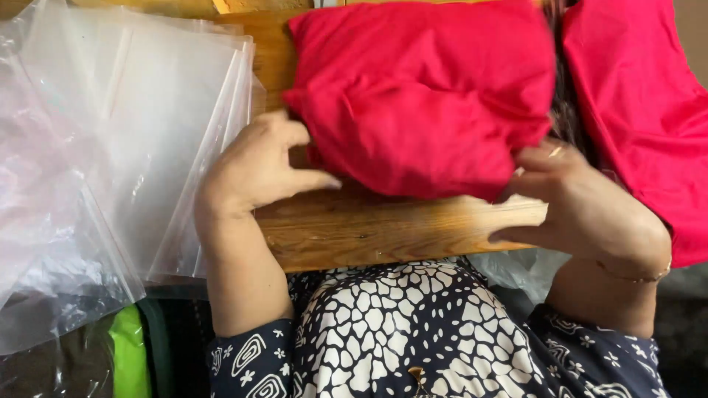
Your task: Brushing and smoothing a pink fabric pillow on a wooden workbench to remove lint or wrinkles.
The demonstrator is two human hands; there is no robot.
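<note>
Both hands, left hand [258,166] and right hand [582,210], grip folded red cloth [420,96].

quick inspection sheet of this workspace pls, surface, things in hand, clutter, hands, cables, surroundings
surface: wooden board, bare along its near edge
job's things: folded red cloth bundle on the board, gripped at both sides
clutter: stack of clear plastic bags lying at the left
grippers: left hand on the bundle's left edge, fingers spread; right hand at its lower right corner, with a ring and a bracelet
cables: nothing seen
surroundings: second red cloth at the right; green item under plastic at lower left; patterned dark garment on the person
</note>
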